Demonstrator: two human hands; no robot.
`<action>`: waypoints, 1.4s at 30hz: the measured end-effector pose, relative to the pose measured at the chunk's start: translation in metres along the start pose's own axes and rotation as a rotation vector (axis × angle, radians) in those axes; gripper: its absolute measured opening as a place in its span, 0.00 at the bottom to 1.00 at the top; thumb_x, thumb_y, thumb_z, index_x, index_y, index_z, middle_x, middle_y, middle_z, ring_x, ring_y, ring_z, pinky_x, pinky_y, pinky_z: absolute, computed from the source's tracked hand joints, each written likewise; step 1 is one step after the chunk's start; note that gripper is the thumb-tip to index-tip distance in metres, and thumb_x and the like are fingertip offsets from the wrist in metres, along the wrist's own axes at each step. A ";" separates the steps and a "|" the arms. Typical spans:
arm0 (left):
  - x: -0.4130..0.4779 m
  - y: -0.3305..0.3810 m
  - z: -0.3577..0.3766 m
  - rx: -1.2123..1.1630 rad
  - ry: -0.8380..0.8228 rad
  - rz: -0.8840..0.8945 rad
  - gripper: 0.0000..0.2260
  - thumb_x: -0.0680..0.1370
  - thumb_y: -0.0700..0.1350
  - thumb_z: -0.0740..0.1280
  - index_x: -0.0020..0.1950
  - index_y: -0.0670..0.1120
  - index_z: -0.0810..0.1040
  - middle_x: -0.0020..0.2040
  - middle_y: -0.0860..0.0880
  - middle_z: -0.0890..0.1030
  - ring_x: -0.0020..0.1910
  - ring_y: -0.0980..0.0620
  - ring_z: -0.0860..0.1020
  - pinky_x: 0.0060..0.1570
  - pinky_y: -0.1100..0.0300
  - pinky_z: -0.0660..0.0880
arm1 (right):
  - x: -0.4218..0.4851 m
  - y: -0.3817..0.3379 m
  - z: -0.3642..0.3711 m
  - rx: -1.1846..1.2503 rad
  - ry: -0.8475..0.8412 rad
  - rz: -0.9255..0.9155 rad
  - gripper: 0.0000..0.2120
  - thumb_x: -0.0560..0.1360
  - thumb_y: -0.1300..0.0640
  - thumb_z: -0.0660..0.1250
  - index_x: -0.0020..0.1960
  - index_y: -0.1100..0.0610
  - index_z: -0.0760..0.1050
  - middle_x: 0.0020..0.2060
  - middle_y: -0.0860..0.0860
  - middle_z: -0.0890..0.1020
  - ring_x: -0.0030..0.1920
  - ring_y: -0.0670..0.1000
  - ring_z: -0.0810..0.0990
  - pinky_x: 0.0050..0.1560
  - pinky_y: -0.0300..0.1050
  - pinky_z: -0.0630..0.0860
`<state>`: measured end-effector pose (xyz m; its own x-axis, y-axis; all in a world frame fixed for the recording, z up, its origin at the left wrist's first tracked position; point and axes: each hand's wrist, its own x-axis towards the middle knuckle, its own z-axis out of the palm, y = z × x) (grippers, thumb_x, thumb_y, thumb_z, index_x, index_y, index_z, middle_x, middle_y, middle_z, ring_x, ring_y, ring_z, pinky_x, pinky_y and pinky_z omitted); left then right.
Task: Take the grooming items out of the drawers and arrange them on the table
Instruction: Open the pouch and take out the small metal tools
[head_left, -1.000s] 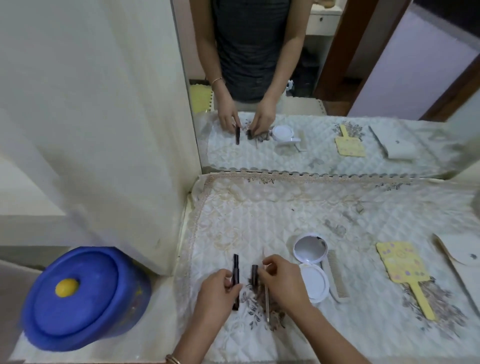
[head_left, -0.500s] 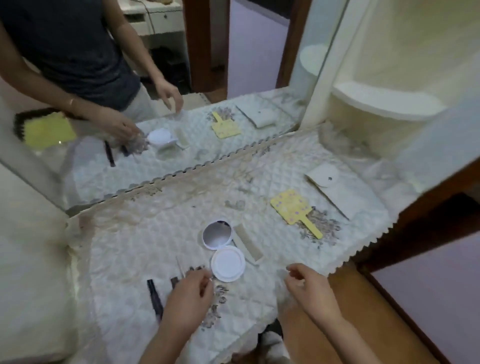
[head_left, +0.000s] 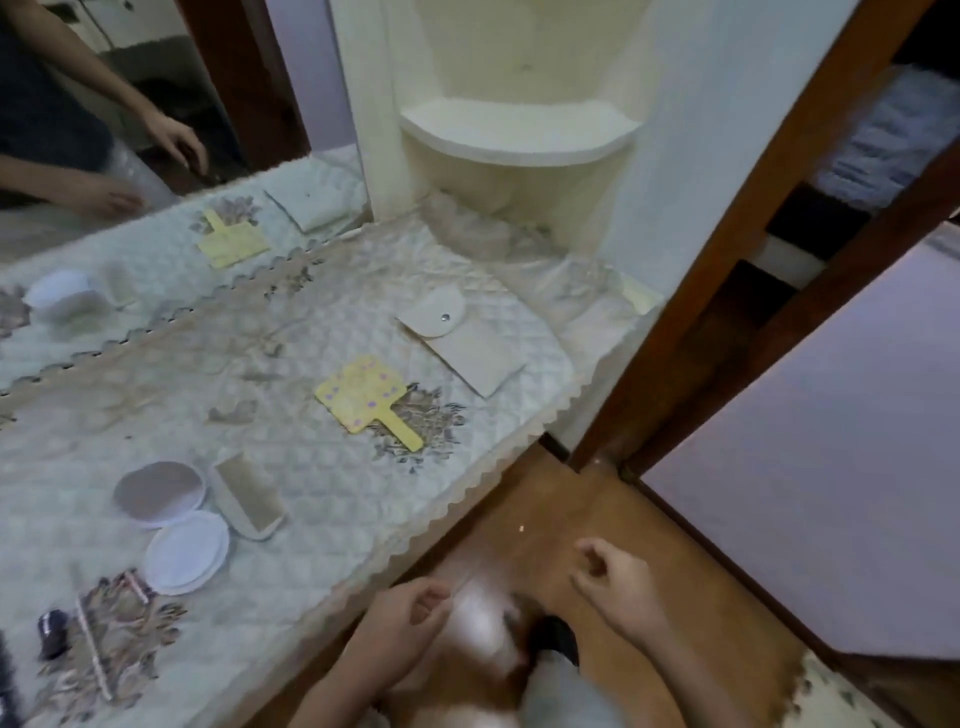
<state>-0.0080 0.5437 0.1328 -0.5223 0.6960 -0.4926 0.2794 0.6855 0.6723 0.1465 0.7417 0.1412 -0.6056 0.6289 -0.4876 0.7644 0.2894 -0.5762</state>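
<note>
1 comb (head_left: 249, 496) – 2 hands (head_left: 402, 621) (head_left: 615, 579)

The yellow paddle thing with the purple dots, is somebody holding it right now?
No, the yellow paddle lies flat on the quilted cloth, and both the left hand and right hand are off the table's edge.

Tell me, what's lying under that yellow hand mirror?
The yellow hand mirror lies on the quilted white table cover; its handle crosses a grey floral print. Anything directly beneath the mirror is hidden.

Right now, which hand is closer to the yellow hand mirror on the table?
Left. The left hand is just off the table's front edge, below the yellow hand mirror. The right hand is farther right, over the floor.
</note>
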 end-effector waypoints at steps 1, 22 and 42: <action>0.005 0.008 0.013 0.014 0.002 -0.048 0.05 0.76 0.48 0.65 0.43 0.59 0.72 0.38 0.58 0.78 0.37 0.65 0.76 0.38 0.74 0.70 | 0.004 0.017 -0.014 -0.010 -0.029 0.022 0.16 0.74 0.58 0.66 0.61 0.56 0.73 0.55 0.52 0.80 0.48 0.45 0.75 0.47 0.32 0.69; 0.082 0.072 0.037 0.034 -0.084 -0.303 0.05 0.78 0.47 0.61 0.46 0.52 0.76 0.47 0.51 0.80 0.43 0.56 0.76 0.40 0.66 0.70 | 0.079 0.099 -0.116 -0.125 -0.323 0.293 0.13 0.73 0.53 0.64 0.57 0.52 0.74 0.49 0.49 0.79 0.46 0.48 0.77 0.45 0.38 0.73; 0.208 0.158 -0.077 -0.362 0.663 -0.445 0.33 0.70 0.50 0.71 0.71 0.42 0.62 0.67 0.44 0.69 0.67 0.43 0.69 0.66 0.47 0.68 | 0.281 -0.168 -0.130 -0.218 -0.416 -0.686 0.22 0.73 0.58 0.66 0.67 0.54 0.68 0.64 0.52 0.73 0.63 0.50 0.71 0.62 0.42 0.67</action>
<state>-0.1344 0.7804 0.1793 -0.9142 0.0353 -0.4037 -0.2757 0.6759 0.6835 -0.1237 0.9641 0.1866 -0.9524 -0.0440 -0.3017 0.1954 0.6714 -0.7148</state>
